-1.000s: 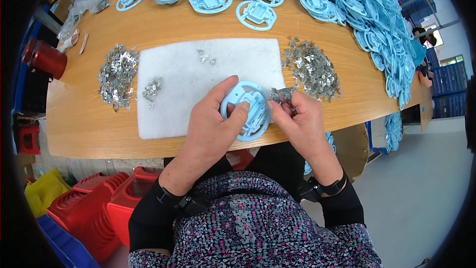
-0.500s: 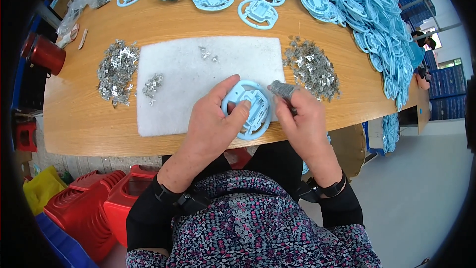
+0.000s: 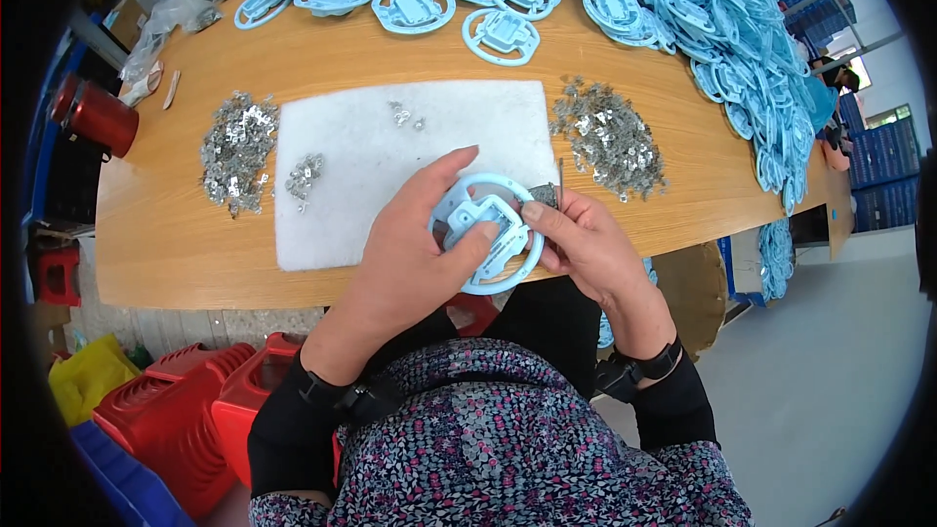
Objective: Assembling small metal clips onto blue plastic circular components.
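A pale blue plastic ring [image 3: 502, 248] sits between both hands, over the near edge of a white pad [image 3: 449, 112]. The left hand [image 3: 410, 239] grasps its left side; the right hand [image 3: 597, 246], thumb at its right rim, grips a grey clump [image 3: 540, 197]. Small metal pieces [image 3: 615, 141] lie piled to the right.

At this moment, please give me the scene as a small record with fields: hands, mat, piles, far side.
left hand: holds light-blue wheel-shaped part
right hand: thumb at that part's rim; also holds grey object, kind unclear
mat: white mat, carrying small metal pieces
piles: left metal pile and right metal pile, on wooden table
far side: heap of blue parts, reaching round to the right
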Tool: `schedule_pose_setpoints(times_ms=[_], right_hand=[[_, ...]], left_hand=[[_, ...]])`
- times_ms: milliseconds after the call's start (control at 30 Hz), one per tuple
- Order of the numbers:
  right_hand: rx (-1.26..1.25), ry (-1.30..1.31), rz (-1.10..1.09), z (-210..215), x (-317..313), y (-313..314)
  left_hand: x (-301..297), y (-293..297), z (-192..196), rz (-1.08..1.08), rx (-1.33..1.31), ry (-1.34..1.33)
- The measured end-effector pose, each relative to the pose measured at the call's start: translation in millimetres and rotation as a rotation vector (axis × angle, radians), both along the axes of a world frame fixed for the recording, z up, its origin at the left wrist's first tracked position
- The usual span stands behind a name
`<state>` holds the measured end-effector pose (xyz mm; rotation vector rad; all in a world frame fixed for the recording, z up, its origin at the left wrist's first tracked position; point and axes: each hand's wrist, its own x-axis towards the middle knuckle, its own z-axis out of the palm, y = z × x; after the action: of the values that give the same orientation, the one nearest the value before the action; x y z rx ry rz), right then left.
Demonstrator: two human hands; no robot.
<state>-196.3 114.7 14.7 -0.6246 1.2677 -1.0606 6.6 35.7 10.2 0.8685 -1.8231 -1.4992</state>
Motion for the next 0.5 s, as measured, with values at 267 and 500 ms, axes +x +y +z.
schedule_pose_setpoints(times_ms=[267,500], right_hand=[[-0.043,0.011,0.058,10.7,1.6,11.6],[-0.725,1.061,0.176,9.8,2.2,3.3]], left_hand=[[8.1,-8.8,0.1,-0.175,0.132,-0.03],[21.2,-7.3,15.6,-0.37,0.623,0.261]])
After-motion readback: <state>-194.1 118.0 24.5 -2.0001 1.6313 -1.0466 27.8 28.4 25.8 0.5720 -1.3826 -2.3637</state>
